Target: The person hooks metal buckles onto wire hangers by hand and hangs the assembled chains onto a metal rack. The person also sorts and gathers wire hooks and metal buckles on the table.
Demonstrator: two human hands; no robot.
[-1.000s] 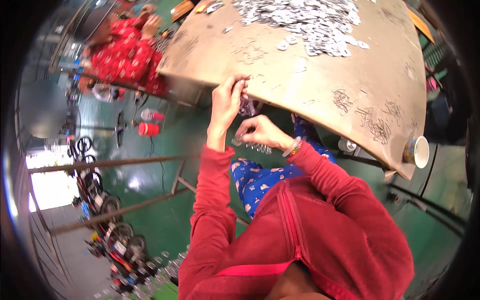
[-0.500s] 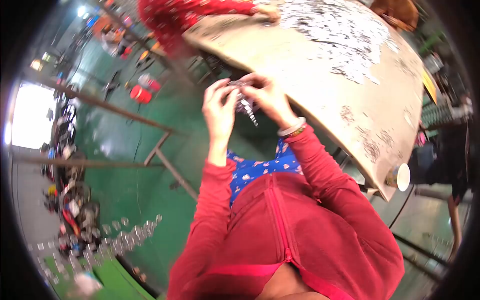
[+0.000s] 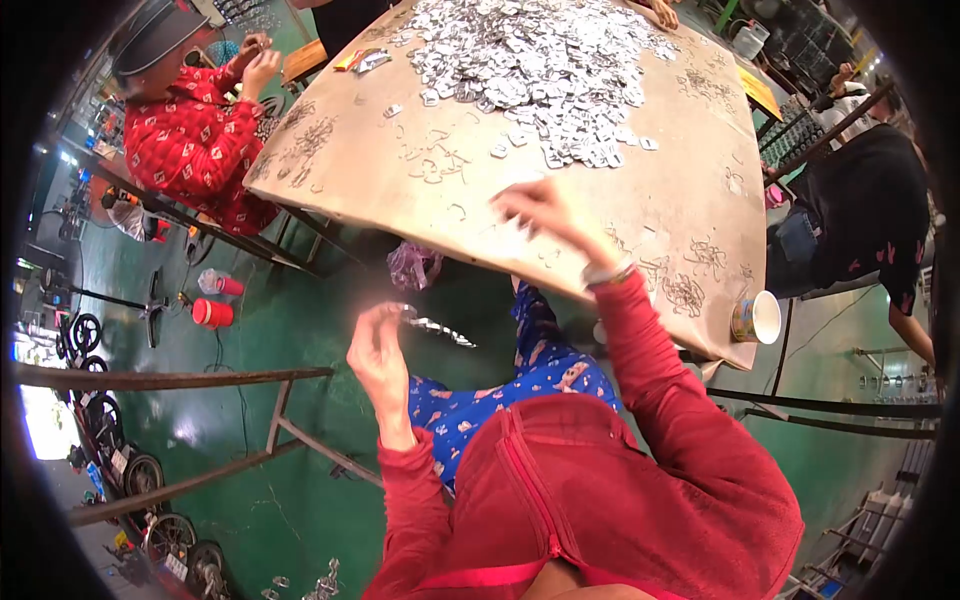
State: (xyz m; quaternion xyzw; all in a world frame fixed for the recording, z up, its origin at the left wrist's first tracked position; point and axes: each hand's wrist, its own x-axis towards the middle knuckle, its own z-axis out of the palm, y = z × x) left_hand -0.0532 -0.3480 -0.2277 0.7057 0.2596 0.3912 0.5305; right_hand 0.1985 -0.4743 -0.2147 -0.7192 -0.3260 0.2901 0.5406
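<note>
My left hand (image 3: 380, 350) is off the table edge, above my lap, with its fingers pinched on one end of a short chain of shiny metal links (image 3: 442, 330). The chain's free end sticks out to the right. My right hand (image 3: 545, 212) is over the near part of the table (image 3: 600, 205), slightly smeared, its fingers apart and pointing left. I see nothing in it. Ahead of it lies a large pile of small silvery metal pieces with holes (image 3: 540, 75). Thin curved wire bits (image 3: 437, 158) are scattered on the brown tabletop, some in small heaps (image 3: 684, 294) to the right.
A paper cup (image 3: 757, 318) stands at the table's near right corner. A person in a red patterned top (image 3: 190, 140) sits at the left; another in black (image 3: 865, 200) is at the right. A metal rail (image 3: 180, 378) and a red container (image 3: 212, 313) are to the left.
My hands have come apart. The left went down and leftward with the chain; the right moved over the table. My view has shifted, showing more of the table and pile.
</note>
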